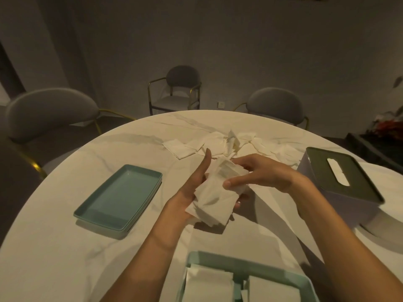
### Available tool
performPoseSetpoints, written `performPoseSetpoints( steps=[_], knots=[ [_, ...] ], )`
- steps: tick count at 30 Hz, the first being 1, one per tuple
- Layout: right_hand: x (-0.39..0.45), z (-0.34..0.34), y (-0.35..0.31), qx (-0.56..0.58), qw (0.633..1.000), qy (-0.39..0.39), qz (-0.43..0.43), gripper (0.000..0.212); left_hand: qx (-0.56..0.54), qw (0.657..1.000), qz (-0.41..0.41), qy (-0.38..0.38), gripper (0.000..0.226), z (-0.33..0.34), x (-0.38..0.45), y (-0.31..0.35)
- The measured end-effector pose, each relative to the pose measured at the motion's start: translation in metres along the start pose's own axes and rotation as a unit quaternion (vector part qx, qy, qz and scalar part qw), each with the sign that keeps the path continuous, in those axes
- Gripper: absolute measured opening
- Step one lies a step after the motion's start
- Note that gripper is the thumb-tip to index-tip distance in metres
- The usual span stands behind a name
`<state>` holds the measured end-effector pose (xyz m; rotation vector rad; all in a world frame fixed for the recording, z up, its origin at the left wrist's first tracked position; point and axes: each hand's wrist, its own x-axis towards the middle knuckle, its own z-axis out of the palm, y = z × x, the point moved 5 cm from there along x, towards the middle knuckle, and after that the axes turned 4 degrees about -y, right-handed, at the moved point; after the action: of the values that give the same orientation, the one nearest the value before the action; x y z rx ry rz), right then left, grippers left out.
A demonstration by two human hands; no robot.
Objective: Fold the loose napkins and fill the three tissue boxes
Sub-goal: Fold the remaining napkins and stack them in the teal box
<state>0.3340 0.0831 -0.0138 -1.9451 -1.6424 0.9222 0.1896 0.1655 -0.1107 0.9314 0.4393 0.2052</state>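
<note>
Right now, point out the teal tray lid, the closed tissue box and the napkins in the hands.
teal tray lid (118,198), head view, on its flat inner floor.
closed tissue box (340,173), head view, on its dark top lid.
napkins (214,198), head view, on the bundle's middle.

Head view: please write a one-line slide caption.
Both hands, left hand and right hand, hold a napkin stack above the marble table.

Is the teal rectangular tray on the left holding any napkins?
No, the teal rectangular tray shows only its bare inner surface; nothing lies in it.
</note>
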Motion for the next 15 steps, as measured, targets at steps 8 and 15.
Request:
performPoseSetpoints(
  steps=[8, 15],
  knots=[
    [-0.022, -0.008, -0.002, 0.009, 0.996, 0.062, -0.061, 0.052, 0.053, 0.989, -0.054, -0.126, 0.048, 0.062, -0.032, 0.004],
    [-0.033, -0.010, 0.006, 0.228, 0.946, 0.226, 0.044, 0.053, -0.099, 0.989, 0.106, -0.043, 0.050, 0.040, -0.001, 0.001]
  ],
)
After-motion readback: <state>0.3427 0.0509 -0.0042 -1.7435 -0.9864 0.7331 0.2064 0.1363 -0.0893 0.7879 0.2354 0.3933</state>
